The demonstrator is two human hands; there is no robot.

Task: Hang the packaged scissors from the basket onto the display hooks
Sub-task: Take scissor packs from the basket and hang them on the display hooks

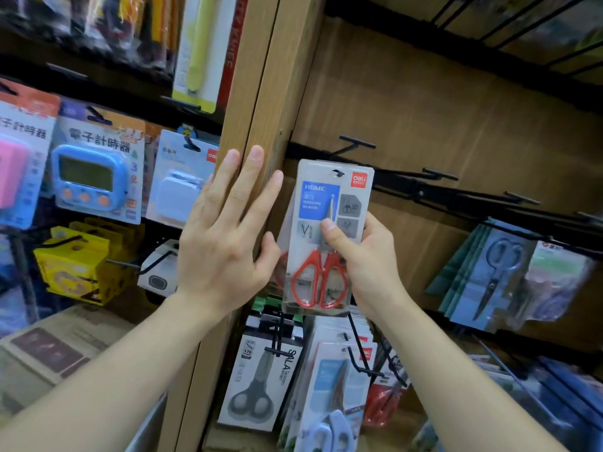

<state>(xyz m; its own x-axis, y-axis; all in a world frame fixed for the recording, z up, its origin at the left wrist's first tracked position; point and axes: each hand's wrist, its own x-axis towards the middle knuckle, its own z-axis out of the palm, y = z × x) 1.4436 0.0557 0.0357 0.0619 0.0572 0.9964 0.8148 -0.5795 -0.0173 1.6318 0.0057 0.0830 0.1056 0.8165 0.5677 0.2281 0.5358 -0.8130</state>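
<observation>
My right hand [365, 262] grips a clear pack of red-handled scissors [326, 236] from its right side, thumb pressed on the front. The pack's hang hole sits at the black tip of a display hook [339, 173]. My left hand [225, 236] is spread flat with straight fingers, just left of the pack, in front of the wooden upright [261, 93]; its thumb is near the pack's left edge. More red-handled packs show behind this one. The basket is out of view.
Bare black hooks [437, 173] jut from the brown back panel to the right. Other scissors packs hang lower right [499, 272] and below [261, 376]. Timers [94, 177] and tape measures fill the left bay.
</observation>
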